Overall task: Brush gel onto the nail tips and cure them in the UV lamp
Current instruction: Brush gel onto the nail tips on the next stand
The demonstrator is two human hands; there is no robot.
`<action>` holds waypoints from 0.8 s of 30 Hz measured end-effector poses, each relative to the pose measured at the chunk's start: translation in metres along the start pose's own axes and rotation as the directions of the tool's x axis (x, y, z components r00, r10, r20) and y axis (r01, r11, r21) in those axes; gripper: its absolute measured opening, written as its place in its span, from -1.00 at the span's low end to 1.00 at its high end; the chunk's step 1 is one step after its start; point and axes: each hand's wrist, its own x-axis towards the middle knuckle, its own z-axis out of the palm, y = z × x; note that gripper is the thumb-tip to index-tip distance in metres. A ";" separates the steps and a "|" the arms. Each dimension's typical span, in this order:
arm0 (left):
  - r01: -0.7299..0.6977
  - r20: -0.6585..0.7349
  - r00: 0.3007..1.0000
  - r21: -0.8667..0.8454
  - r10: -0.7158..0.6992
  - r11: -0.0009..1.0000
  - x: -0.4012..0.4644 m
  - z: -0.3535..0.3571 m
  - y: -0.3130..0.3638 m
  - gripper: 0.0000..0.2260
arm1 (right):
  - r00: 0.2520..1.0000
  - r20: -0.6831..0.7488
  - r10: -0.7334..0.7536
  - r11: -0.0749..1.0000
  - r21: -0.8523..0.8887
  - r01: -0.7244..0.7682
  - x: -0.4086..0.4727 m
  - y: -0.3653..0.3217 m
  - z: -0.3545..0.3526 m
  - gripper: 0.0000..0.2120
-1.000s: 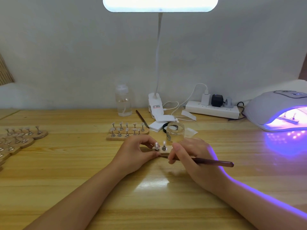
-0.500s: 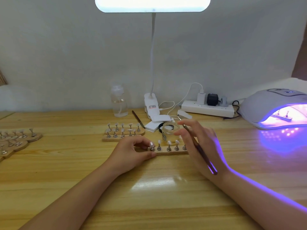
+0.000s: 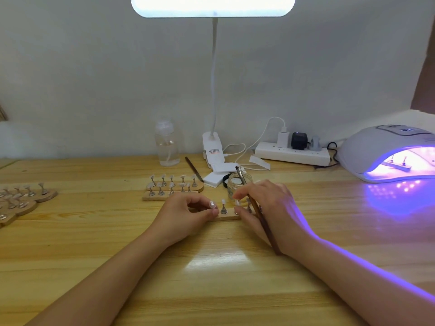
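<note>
Both hands pinch the wooden strip (image 3: 229, 217): left hand (image 3: 186, 216) bare, right hand (image 3: 270, 208) also gripping brush (image 3: 259, 214); lamp label unreadable.

Wall (image 3: 94, 78): plain, pale grey-white, unmarked.
Table (image 3: 82, 243): light wood plank top, glossy, set against the wall.
Light: white desk lamp (image 3: 213, 5) overhead on a gooseneck; its glare reflects on the tabletop.

A short wooden strip (image 3: 227, 217) with clear nail tips (image 3: 223, 201) on upright metal stands lies between both hands. The brown brush (image 3: 263, 222) slants through the right hand's fingers. The UV lamp (image 3: 386, 149) glows violet far right of it.
</note>
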 end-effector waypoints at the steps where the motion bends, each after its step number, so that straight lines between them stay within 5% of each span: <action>1: -0.005 0.002 1.000 0.003 0.005 1.000 0.000 0.000 0.000 -0.94 | 1.000 0.000 -0.003 1.000 0.011 0.003 0.000 0.000 0.000 -0.73; 7: -0.044 0.013 0.999 0.041 0.044 0.998 -0.001 0.000 0.000 -0.91 | 0.999 -0.026 -0.043 0.998 0.034 0.044 -0.002 0.003 0.001 -0.75; 13: -0.223 -0.038 0.970 0.239 0.239 0.945 -0.006 0.002 -0.003 -0.55 | 0.991 -0.105 -0.078 0.993 0.085 0.087 -0.002 0.003 -0.002 -0.81; 17: -0.453 -0.060 0.859 0.374 0.508 0.809 -0.008 0.004 0.001 -0.65 | 0.986 -0.151 -0.071 0.975 0.198 0.100 -0.003 -0.006 -0.005 -0.79; 24: -0.539 -0.115 0.790 0.339 0.603 0.771 -0.008 0.008 0.003 -0.78 | 0.991 -0.128 -0.042 0.937 0.340 0.084 -0.004 -0.016 -0.006 -0.78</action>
